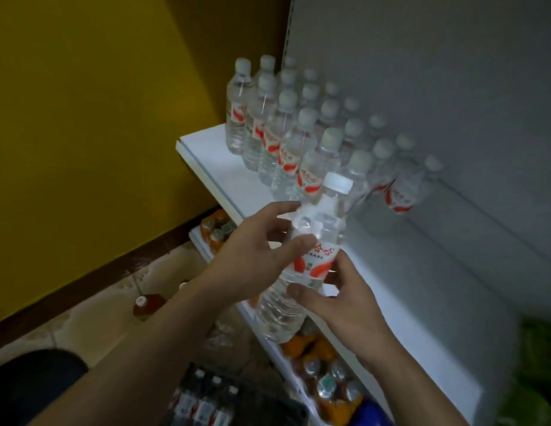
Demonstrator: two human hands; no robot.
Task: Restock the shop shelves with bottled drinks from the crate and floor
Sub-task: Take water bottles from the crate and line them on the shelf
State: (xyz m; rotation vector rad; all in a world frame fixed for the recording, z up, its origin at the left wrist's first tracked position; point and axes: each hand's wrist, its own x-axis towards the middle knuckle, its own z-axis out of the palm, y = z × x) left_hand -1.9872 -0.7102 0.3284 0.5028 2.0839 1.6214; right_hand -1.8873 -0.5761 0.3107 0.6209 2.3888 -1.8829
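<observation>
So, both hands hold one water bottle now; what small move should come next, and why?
Probably carry the water bottle forward and stand it upright on the bare part of the white shelf, just beside the standing bottles. It is held tilted between the left hand and right hand at the shelf's front edge, and the rows end right there.

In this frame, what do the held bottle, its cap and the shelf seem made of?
The held bottle looks like clear glossy plastic: ribbed, see-through walls. Its cap: opaque white plastic, dull sheen. The shelf: probably white-painted metal, smooth flat sheet with thin front lip.
</observation>
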